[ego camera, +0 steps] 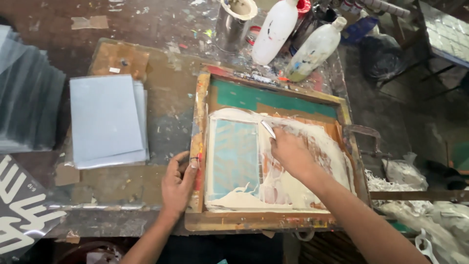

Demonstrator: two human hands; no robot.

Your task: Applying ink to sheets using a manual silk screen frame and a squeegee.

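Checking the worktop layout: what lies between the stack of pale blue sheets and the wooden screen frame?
In the head view, only bare, paint-stained tabletop separates the sheets from the frame.

Screen-printing workshop: paint-spattered counter (pixel 161 102) carried a wooden printing frame (pixel 259 222) smeared with white ink, stacked pale blue sheets (pixel 105 117), a metal tin (pixel 234 22) and stained plastic ink bottles (pixel 276 29).

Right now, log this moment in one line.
left hand: grips wooden screen frame | right hand: holds scraper in white ink
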